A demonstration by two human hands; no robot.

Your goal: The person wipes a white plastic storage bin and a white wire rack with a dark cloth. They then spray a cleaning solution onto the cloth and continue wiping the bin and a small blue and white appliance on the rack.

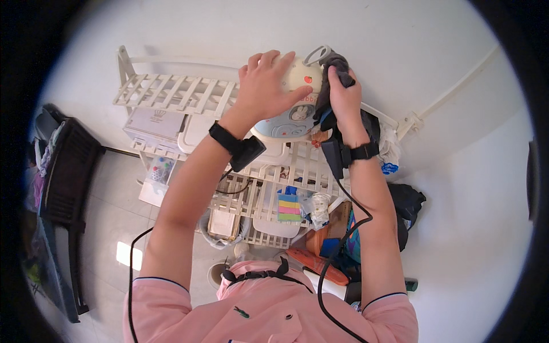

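Observation:
A cream and light-blue children's hard-shell case (286, 125) with a rabbit picture and a looped handle stands on the upper part of a white slatted rack. My left hand (268, 85) grips it across the top, thumb at the front and fingers spread over the far side. In my right hand (345, 96) is a bunched dark grey cloth (339, 64), pressed against the right side of the case near its handle. The cloth hangs down along that side. Part of the case's top is hidden under my left hand.
The white slatted rack (206, 92) stands against the wall, holding a lidded box (156, 124) and colored sticky notes (289, 208) lower down. Below are a lined bin (223, 225) and an orange shoe (319, 266). Dark furniture (68, 171) stands left; a black bag (407, 199) lies right.

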